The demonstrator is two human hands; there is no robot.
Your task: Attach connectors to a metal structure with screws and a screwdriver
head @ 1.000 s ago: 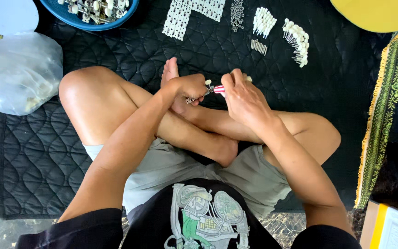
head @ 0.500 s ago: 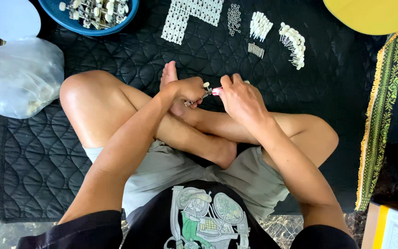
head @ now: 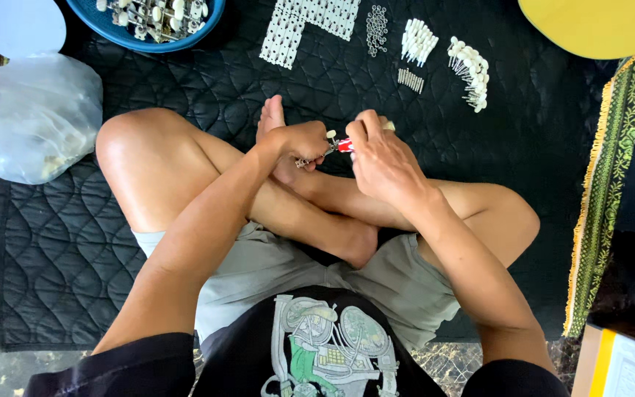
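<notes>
black quilted mat [head: 60, 257], green-gold trim [head: 604, 191]

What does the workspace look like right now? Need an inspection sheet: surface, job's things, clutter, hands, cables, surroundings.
Surface: black quilted mat on the floor; the person sits on it cross-legged.
Job's things: a red-handled tool in the right hand; a small metal piece with a white bead in the left hand.
Clutter: blue bowl holding parts, clear plastic bag, white beaded panel, white pegs, small rows of pins.
Hands: left hand pinches the piece; right hand is closed on the tool; both meet above the crossed feet.
Cables: nothing seen.
Surroundings: yellow round object, green patterned mat border.
</notes>
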